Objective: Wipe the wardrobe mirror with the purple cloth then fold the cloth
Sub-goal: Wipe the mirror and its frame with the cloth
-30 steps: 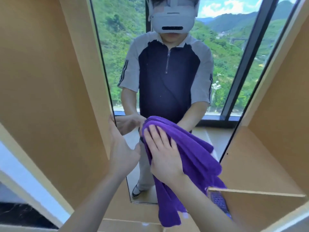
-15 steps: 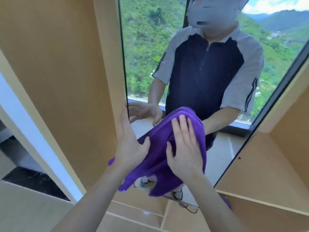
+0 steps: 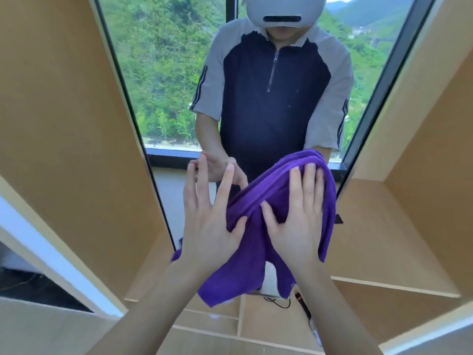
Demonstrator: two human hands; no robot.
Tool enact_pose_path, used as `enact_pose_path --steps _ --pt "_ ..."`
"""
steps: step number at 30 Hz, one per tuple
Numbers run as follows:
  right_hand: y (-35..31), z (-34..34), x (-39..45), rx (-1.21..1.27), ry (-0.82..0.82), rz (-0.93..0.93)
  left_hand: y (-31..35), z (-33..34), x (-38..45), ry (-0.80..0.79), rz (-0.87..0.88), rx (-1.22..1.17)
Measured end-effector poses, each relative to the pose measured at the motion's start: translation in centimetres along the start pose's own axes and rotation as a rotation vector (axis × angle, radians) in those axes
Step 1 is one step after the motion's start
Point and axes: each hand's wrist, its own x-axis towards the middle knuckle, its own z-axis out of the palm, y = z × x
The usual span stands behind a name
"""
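Shifted since earlier frame: purple cloth (image 3: 258,252) and my right hand (image 3: 294,226) now near mirror (image 3: 166,85) right edge. Right hand flat, fingers straight, pressing cloth to glass. Left hand (image 3: 207,226) spread; thumb on cloth. Bare glass above fingertips.

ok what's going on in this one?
A person is wiping a wardrobe mirror with a purple cloth. The right hand presses the cloth flat against the glass with straight fingers. The left hand lies open beside it, thumb on the cloth's edge. The cloth hangs bunched, not yet folded.
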Motion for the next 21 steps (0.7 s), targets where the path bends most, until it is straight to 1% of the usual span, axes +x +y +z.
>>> enact_pose_path --steps 2,4,7,10,13,16,18,19,21 --pt "0.8 0.5 -1.5 0.065 0.007 0.08 -0.1 0.3 -0.1 0.011 0.006 0.03" --pt "1.1 1.2 -3.7 0.086 -0.035 0.154 0.0 0.6 -0.1 0.02 0.01 0.061" --pt "0.9 2.4 -6.8 0.013 -0.13 0.204 0.2 0.9 -0.3 0.007 0.008 0.085" --pt "0.9 2.5 -7.6 -0.041 -0.133 0.134 0.2 0.9 -0.4 -0.003 0.014 0.095" --pt "0.9 1.1 -4.5 -0.016 -0.114 0.056 -0.2 0.6 -0.4 -0.007 0.029 0.106" --pt "1.0 -0.9 1.0 0.076 0.004 -0.032 -0.6 0.4 -0.4 -0.009 0.052 0.105" --pt "1.0 -1.4 3.3 0.094 0.093 -0.067 -0.6 0.3 -0.5 -0.012 0.057 0.075" --pt "1.0 -1.3 3.6 0.084 0.114 -0.07 -0.7 0.3 -0.5 -0.018 0.052 0.064" --pt "1.2 -0.5 2.2 0.059 0.092 -0.042 -0.9 0.2 -0.5 -0.03 0.042 0.059"
